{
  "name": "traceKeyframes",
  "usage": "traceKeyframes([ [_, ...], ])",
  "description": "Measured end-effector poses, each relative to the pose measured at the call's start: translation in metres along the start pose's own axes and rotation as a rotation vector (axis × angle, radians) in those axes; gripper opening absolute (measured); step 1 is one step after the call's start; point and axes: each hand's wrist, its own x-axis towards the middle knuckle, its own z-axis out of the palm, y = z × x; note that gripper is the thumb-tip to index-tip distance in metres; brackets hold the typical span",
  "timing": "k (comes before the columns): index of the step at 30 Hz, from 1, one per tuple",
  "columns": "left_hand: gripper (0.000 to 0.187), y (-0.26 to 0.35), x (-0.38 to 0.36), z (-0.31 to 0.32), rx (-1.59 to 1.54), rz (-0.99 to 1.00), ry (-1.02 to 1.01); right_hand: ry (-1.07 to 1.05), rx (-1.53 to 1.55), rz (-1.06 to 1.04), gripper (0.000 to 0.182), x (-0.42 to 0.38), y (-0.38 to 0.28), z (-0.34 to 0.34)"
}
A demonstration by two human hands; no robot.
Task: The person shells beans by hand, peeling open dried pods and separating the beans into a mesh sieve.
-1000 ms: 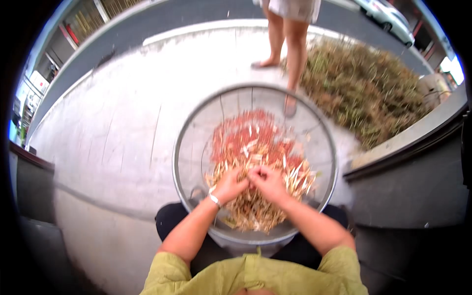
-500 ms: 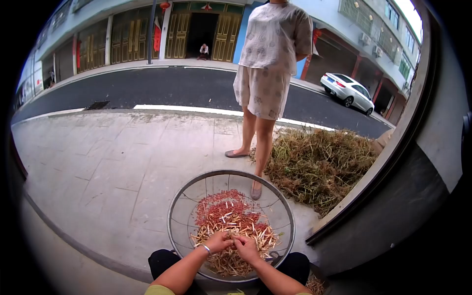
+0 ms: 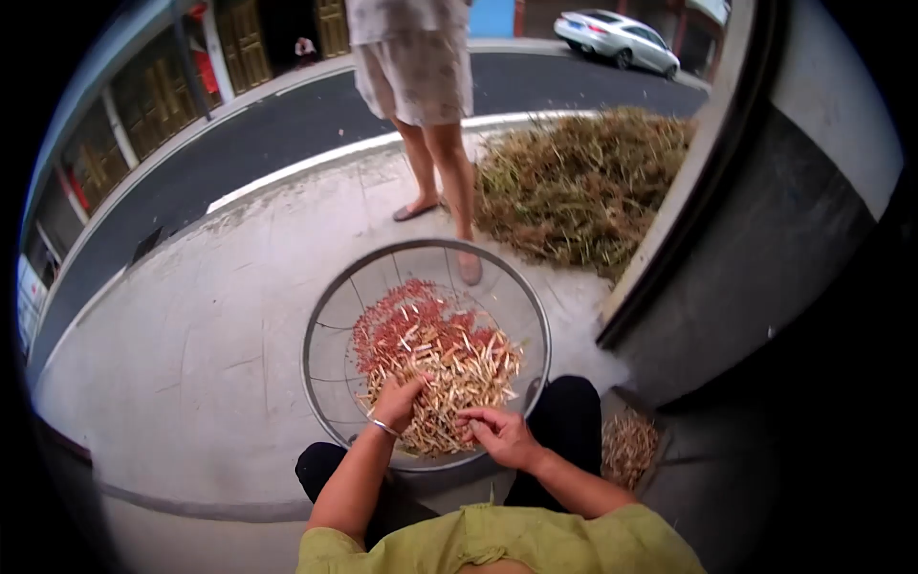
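A round metal-rimmed sieve point(image 3: 311, 356) rests over my lap. Red beans point(image 3: 394, 311) cover its far part, and pale dry pods point(image 3: 459, 368) are heaped in its nearer part. My left hand point(image 3: 399, 400), with a bangle at the wrist, is over the left of the pods, its fingers bent together; what they hold, if anything, is too small to tell. To the right, my right hand point(image 3: 501, 436) is at the near edge of the pods, thumb and fingers pinched on something I cannot make out. The hands are apart.
Beyond the sieve a person point(image 3: 421, 86) stands on the pavement. A heap of dried plants point(image 3: 583, 187) lies at the right beside a door frame point(image 3: 669, 191). Empty-looking pods point(image 3: 628, 450) sit low by my right knee. Across the road are a white car point(image 3: 620, 40) and a seated person point(image 3: 305, 50).
My hands, together over the pods before, have moved apart, the right one toward the sieve's near right side. The view has tilted down and turned, showing more of my lap.
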Motion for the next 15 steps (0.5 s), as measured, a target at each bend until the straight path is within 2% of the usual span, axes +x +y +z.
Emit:
traceKeyframes([
  [2, 0.012, 0.003, -0.001, 0.017, -0.257, -0.108, -0.078, -0.019, 0.005, -0.010, 0.024, -0.024, -0.013, -0.013],
  [5, 0.010, 0.029, -0.015, 0.070, -0.348, -0.189, -0.333, -0.025, 0.013, 0.048, 0.022, -0.059, -0.024, -0.029],
  [8, 0.012, 0.034, -0.022, 0.133, -0.371, -0.279, -0.494, 0.017, 0.088, 0.052, 0.021, -0.087, -0.008, -0.038],
  [10, 0.012, 0.029, -0.024, 0.177, -0.293, -0.334, -0.515, 0.066, 0.144, 0.097, 0.020, -0.098, -0.001, -0.041],
  [15, 0.015, -0.020, -0.012, 0.274, -0.149, -0.498, -0.680, 0.136, 0.199, 0.130, 0.019, -0.114, 0.008, -0.061],
])
